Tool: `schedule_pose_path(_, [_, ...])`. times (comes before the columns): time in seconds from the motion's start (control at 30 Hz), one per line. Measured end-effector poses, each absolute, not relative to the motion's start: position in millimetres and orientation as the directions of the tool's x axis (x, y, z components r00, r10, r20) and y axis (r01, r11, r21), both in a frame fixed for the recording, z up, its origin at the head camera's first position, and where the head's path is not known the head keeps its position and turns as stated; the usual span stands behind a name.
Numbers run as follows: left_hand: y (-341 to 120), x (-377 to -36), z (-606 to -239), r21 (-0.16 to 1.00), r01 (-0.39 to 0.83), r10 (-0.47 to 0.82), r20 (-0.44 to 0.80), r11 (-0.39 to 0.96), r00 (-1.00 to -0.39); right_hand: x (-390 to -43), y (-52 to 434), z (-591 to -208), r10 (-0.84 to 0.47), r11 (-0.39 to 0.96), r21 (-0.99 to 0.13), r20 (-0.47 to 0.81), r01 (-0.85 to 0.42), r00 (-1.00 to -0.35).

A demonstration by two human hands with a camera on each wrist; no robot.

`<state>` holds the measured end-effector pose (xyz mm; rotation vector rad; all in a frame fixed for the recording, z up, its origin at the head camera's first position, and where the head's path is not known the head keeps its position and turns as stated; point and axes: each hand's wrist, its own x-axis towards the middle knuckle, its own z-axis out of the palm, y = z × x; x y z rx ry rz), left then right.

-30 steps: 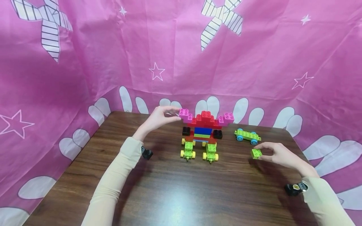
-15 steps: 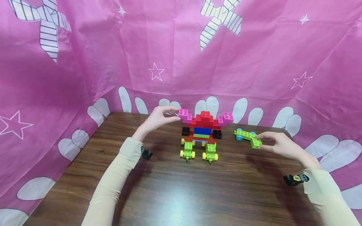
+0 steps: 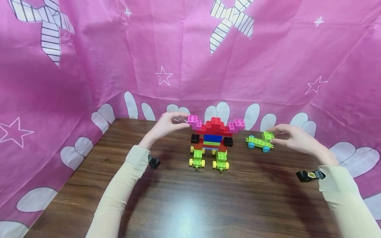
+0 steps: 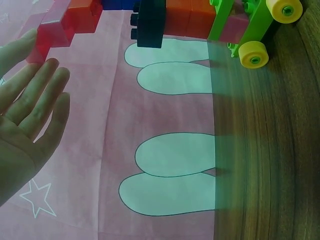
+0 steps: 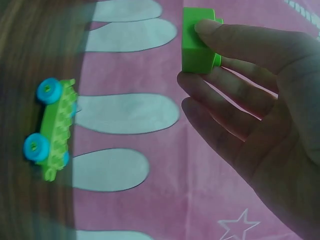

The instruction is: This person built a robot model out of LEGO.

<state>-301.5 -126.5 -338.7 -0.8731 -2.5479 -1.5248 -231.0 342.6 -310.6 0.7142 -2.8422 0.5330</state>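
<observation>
A brick-built figure (image 3: 213, 137) stands upright on yellow-wheeled green feet in the head view. Its outer left end is a pink brick (image 3: 192, 119), which my left hand (image 3: 166, 125) pinches between thumb and fingers. The left wrist view shows the thumb (image 4: 19, 51) on that pink brick (image 4: 55, 24). At the right, my right hand (image 3: 296, 138) holds a lime-green brick (image 3: 267, 136) by thumb and fingertips. In the right wrist view this green brick (image 5: 197, 42) hangs in the air, apart from a green car base (image 5: 56, 125) with blue wheels.
The green car base (image 3: 258, 142) rests on the wooden table (image 3: 190, 198) to the right of the figure, near the back edge. A pink curtain (image 3: 184, 59) with bows and stars hangs behind and at both sides.
My right hand has carried the green brick away from me and upward, from in front of the car base to above its right end. My left hand stays at the pink brick.
</observation>
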Motion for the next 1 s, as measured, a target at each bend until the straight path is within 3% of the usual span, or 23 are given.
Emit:
schedule_pose_path(0.27, [-127,-302,-339,0.791,0.498,0.449,0.322,0.357,-0.833,-243,326,-285,-0.46,0.772,-0.313,0.326,-0.554,-0.826])
schedule_pose_path(0.57, [-127,-302,-337,0.792,0.49,0.446,0.314,0.365,-0.838,-250,305,-255,-0.412,0.808,-0.304,0.32,-0.504,-0.853])
schedule_pose_path(1.0, [-127,-302,-338,0.794,0.49,0.446,0.314,0.361,-0.838,-264,276,-237,-0.503,0.754,-0.278,0.338,-0.595,-0.795])
